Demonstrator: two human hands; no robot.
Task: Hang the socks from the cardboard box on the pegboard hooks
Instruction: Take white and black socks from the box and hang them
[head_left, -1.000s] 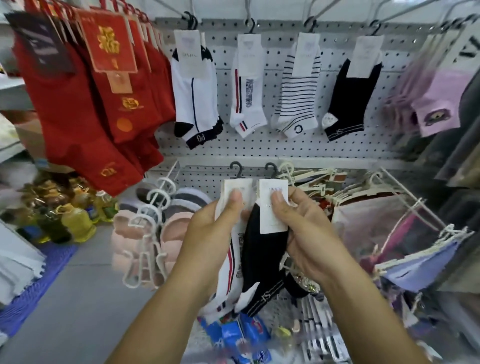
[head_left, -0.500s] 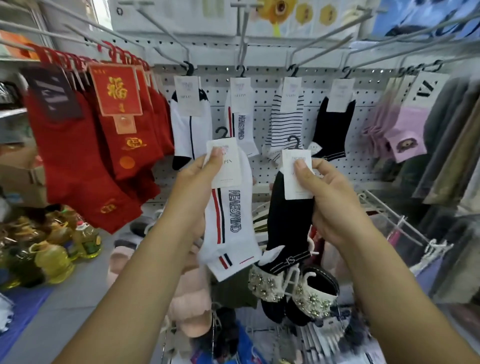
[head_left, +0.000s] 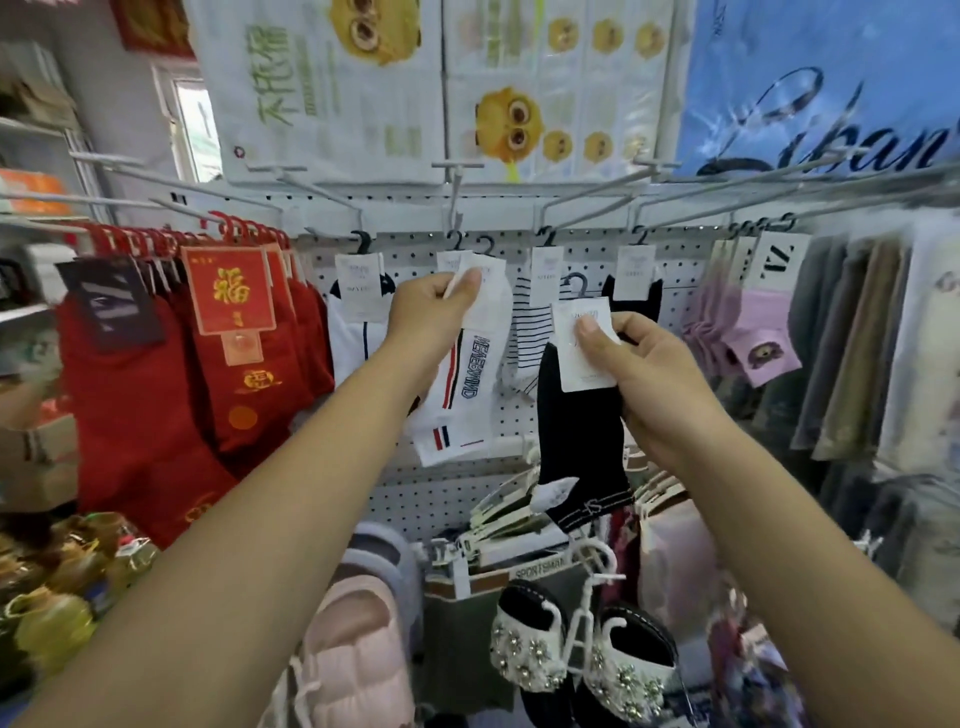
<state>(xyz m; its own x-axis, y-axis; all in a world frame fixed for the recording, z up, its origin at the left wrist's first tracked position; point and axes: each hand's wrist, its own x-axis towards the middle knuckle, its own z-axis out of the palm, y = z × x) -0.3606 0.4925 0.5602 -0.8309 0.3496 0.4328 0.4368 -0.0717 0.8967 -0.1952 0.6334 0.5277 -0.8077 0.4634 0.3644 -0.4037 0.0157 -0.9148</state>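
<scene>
My left hand (head_left: 434, 306) pinches the paper tag of a white sock (head_left: 470, 384) with red and blue stripes, raised close to the second pegboard hook (head_left: 453, 208); its black hanger sits just right of the one hanging there. My right hand (head_left: 631, 358) pinches the tag of a black sock (head_left: 579, 447), held lower, in front of the pegboard (head_left: 415, 483). Behind hang a white sock with dark trim (head_left: 353, 332), a striped sock (head_left: 530, 332) and another black sock (head_left: 636, 296). The cardboard box is out of view.
Red socks (head_left: 156, 374) crowd the hooks at left, pink socks (head_left: 753, 332) and grey garments (head_left: 852, 343) hang at right. Long bare wire hooks (head_left: 171, 179) jut toward me above. Slippers (head_left: 353, 639), beaded shoes (head_left: 582, 649) and yellow bottles (head_left: 57, 613) lie below.
Both hands rose from waist height to the upper hook row and moved apart. The white sock went up and left toward the second hook; the black sock trails lower on the right.
</scene>
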